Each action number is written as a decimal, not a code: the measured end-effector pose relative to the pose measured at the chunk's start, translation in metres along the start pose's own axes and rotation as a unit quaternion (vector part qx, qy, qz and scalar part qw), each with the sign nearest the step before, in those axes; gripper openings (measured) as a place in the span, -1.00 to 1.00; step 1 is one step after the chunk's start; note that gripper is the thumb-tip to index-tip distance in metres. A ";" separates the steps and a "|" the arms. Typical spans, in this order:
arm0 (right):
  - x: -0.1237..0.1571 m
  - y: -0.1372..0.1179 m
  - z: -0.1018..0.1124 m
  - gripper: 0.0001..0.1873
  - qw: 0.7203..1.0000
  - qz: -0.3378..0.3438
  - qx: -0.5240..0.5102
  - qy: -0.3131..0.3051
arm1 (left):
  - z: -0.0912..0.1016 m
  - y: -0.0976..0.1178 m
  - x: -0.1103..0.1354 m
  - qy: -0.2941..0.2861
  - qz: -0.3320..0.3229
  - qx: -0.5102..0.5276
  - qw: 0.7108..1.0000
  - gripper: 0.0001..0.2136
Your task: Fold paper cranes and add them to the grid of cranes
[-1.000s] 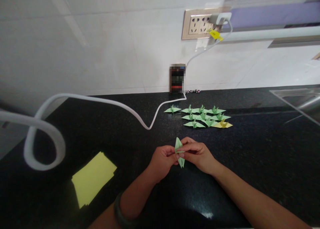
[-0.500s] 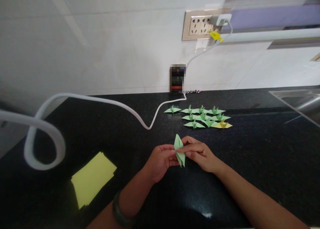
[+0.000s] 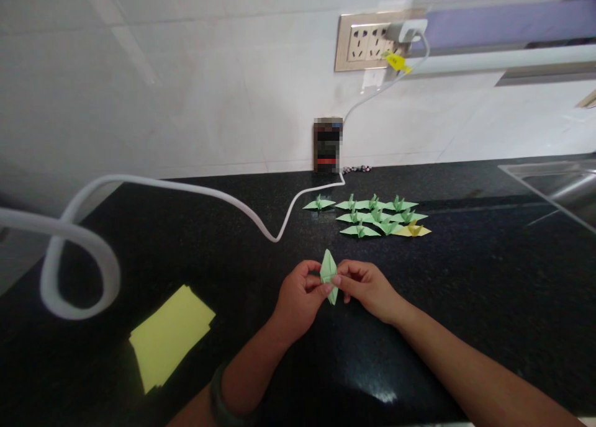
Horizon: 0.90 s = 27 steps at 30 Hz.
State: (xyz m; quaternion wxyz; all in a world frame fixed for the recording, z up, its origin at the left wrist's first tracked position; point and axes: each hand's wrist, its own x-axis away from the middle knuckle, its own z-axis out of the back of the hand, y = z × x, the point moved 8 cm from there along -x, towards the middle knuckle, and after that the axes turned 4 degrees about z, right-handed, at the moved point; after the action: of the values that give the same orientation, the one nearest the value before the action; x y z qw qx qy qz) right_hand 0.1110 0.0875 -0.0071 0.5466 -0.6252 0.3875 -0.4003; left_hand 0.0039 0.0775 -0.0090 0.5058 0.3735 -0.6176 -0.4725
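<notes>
A small green folded paper piece [image 3: 328,272], shaped like a narrow diamond, stands upright between both hands just above the black counter [image 3: 465,290]. My left hand [image 3: 298,296] pinches its left side with thumb and fingertips. My right hand [image 3: 365,285] pinches its right side the same way. Behind them, several finished green paper cranes [image 3: 367,215] lie in rows with one yellow crane [image 3: 413,230] at the right end.
A stack of yellow paper squares [image 3: 167,334] lies at the front left. A thick white cable [image 3: 79,253] loops across the left of the counter toward a small device [image 3: 328,145] at the wall, under a socket panel [image 3: 367,41]. A metal sink rim [image 3: 554,185] is at the right.
The paper piece has turned to face me squarely as a diamond and sits a little higher. Both hands have shifted slightly up and left, each now pinching one side.
</notes>
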 end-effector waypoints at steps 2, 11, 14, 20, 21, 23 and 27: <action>0.001 -0.006 0.001 -0.79 1.000 0.021 0.013 0.010 | -0.003 0.001 0.000 -0.011 0.003 0.011 1.000 -0.80; 0.006 -0.026 0.003 -0.79 0.988 0.124 0.058 0.067 | -0.009 -0.001 -0.001 -0.008 0.037 0.098 0.994 -0.84; 0.005 -0.016 -0.004 -0.86 0.995 0.095 -0.039 0.014 | -0.017 0.000 0.001 -0.052 0.046 0.121 0.990 -0.82; 0.004 -0.006 -0.012 -0.65 0.984 0.040 -0.163 -0.053 | -0.037 -0.001 0.012 -0.189 0.125 0.260 0.939 -0.78; 0.005 -0.007 -0.011 -0.70 0.985 0.043 -0.161 -0.049 | -0.040 -0.002 0.013 -0.203 0.135 0.261 0.934 -0.79; 0.005 -0.011 -0.007 -0.86 0.986 0.063 -0.154 -0.030 | -0.042 -0.005 0.014 -0.210 0.144 0.230 0.939 -0.78; 0.003 -0.013 -0.002 -0.90 0.989 0.066 -0.132 -0.002 | -0.024 -0.004 0.004 -0.099 0.085 0.100 0.986 -0.76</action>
State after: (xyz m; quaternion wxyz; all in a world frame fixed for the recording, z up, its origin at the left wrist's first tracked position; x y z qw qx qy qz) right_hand 0.1110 0.0852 0.0058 0.4850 -0.6656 0.4767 -0.3075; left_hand 0.0268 0.0673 -0.0107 0.4401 0.3197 -0.7386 -0.3983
